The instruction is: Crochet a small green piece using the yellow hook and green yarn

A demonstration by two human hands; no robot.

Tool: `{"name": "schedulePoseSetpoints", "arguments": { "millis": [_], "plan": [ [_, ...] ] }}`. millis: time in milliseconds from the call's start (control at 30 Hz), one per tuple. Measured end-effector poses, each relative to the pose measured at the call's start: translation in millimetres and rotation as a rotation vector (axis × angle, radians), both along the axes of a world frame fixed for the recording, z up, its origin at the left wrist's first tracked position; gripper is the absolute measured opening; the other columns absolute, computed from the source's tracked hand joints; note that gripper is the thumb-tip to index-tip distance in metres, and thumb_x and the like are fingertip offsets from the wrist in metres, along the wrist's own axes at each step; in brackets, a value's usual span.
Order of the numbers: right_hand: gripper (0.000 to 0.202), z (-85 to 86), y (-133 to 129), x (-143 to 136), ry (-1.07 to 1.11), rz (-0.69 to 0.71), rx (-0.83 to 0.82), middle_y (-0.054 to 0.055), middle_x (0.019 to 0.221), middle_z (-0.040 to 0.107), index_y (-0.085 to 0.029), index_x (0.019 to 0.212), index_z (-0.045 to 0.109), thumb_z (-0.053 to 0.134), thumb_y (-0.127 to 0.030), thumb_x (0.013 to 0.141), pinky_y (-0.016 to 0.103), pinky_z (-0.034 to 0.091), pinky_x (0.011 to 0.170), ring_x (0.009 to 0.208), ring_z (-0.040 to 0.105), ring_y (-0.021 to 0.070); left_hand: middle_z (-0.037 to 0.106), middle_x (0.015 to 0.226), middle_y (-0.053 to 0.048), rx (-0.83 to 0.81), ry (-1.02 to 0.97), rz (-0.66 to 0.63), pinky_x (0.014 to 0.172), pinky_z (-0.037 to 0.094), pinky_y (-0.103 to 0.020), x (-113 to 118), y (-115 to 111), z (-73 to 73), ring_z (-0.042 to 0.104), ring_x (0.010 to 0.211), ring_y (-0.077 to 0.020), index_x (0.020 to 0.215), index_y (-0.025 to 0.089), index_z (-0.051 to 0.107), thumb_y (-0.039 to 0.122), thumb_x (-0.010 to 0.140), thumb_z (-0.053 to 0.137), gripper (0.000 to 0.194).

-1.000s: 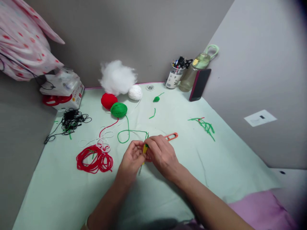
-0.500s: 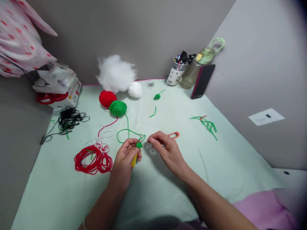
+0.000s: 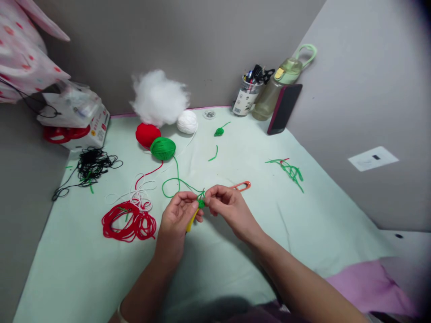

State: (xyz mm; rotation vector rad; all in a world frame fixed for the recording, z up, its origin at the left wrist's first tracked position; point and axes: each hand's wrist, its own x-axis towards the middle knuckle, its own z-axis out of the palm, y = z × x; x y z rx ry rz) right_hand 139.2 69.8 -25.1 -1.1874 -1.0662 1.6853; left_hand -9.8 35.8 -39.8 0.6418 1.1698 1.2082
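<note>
My left hand (image 3: 177, 220) is closed around a yellow-handled hook (image 3: 191, 220) and the small green crocheted piece (image 3: 201, 203). The fingers of my right hand (image 3: 229, 206) are pinched together at the right side of that piece, touching it. Green yarn (image 3: 178, 170) runs from the piece in a loose loop back to the green ball (image 3: 163, 148). Beyond my right hand lies an orange-handled tool (image 3: 243, 185), its far part hidden behind my fingers. A small green finished piece (image 3: 219, 132) with a tail rests farther back.
A red ball (image 3: 147, 135), white ball (image 3: 187, 122) and white stuffing (image 3: 160, 96) sit at the back. Red yarn (image 3: 112, 231) and black yarn (image 3: 92, 166) lie left, green scraps (image 3: 292, 172) right. Behind stand a pen cup (image 3: 247, 96), bottle (image 3: 267, 101) and phone (image 3: 284, 110).
My right hand has moved left and its fingers now meet the green piece. The piece and my left hand have shifted slightly right. The whole view has tilted a little.
</note>
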Motion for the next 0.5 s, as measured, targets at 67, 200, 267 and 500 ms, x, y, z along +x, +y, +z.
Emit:
{"name": "schedulePoseSetpoints", "arguments": {
  "millis": [67, 200, 267, 500],
  "plan": [
    [0.018, -1.7, 0.7, 0.7, 0.017, -0.016, -0.047, -0.004, 0.063, 0.061, -0.018, 0.074, 0.068, 0.076, -0.034, 0.077, 0.025, 0.041, 0.055, 0.052, 0.049, 0.0089, 0.066, 0.078, 0.002, 0.013, 0.013, 0.022, 0.064, 0.051, -0.026, 0.4, -0.1, 0.0, 0.063, 0.064, -0.0122, 0.094, 0.02, 0.063, 0.032, 0.082, 0.081, 0.024],
    [0.028, -5.1, 0.7, 0.1, 0.016, -0.011, -0.068, -0.004, 0.062, 0.061, -0.018, 0.076, 0.069, 0.084, -0.041, 0.075, 0.025, 0.04, 0.054, 0.053, 0.05, 0.0091, 0.066, 0.079, 0.003, 0.047, 0.047, 0.041, 0.065, 0.052, -0.025, 1.9, -1.6, -0.6, 0.064, 0.064, -0.012, 0.094, 0.02, 0.062, 0.032, 0.082, 0.081, 0.025],
    [0.031, -6.1, -0.1, -0.8, 0.009, -0.033, -0.049, -0.005, 0.059, 0.06, -0.018, 0.076, 0.07, 0.091, -0.04, 0.069, 0.024, 0.038, 0.053, 0.053, 0.048, 0.009, 0.067, 0.079, 0.003, 0.066, 0.067, 0.049, 0.065, 0.052, -0.025, 2.1, -1.9, -1.6, 0.065, 0.064, -0.0118, 0.093, 0.021, 0.062, 0.031, 0.083, 0.081, 0.024],
    [0.035, -7.4, -1.5, -1.4, 0.065, -0.158, -0.024, -0.002, 0.064, 0.069, -0.019, 0.079, 0.075, 0.095, -0.044, 0.065, 0.024, 0.046, 0.053, 0.052, 0.055, 0.0093, 0.064, 0.079, 0.002, 0.149, 0.158, 0.043, 0.066, 0.053, -0.024, -3.1, 0.9, -6.8, 0.064, 0.064, -0.0108, 0.079, 0.02, 0.069, 0.025, 0.087, 0.073, 0.01]
  ]
}}
